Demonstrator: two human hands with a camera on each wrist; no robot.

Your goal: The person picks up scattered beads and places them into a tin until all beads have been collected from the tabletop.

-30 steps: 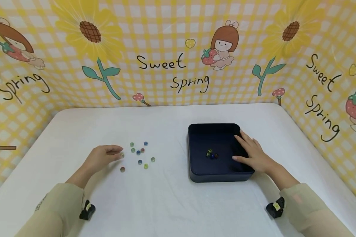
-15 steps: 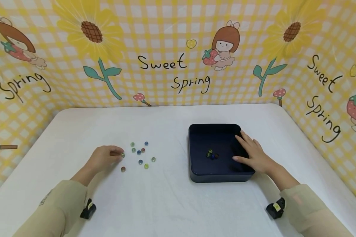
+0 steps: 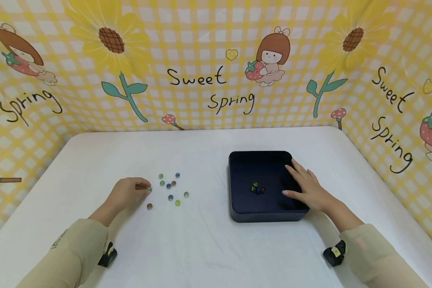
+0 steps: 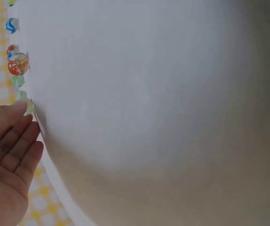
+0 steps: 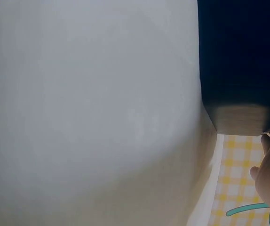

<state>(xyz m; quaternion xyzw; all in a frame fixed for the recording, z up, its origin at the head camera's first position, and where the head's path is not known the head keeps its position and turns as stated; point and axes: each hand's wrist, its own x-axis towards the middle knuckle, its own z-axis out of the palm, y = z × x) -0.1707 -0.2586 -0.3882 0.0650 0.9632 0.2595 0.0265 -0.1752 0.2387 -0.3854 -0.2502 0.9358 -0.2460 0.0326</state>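
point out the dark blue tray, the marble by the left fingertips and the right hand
dark blue tray (image 3: 261,217), head view, front wall
marble (image 3: 149,188), head view, its middle, at the left fingertips
right hand (image 3: 309,190), head view, back of the hand on the tray's right rim

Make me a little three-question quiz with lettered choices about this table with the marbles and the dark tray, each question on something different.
1. Where does the right hand rest?
A. on the tray's right rim
B. flat on the cloth
C. among the loose marbles

2. What colour is the tray?
A. yellow
B. dark navy
C. white

3. What is the left hand doing?
A. lying flat and open
B. pinching a marble at its fingertips
C. lifting the tray

Answers: 1 A, its fingers lie over the tray's right wall. 2 B, it shows dark blue against the white cloth. 3 B, a greenish marble sits at its curled fingertips, beside the loose marbles.
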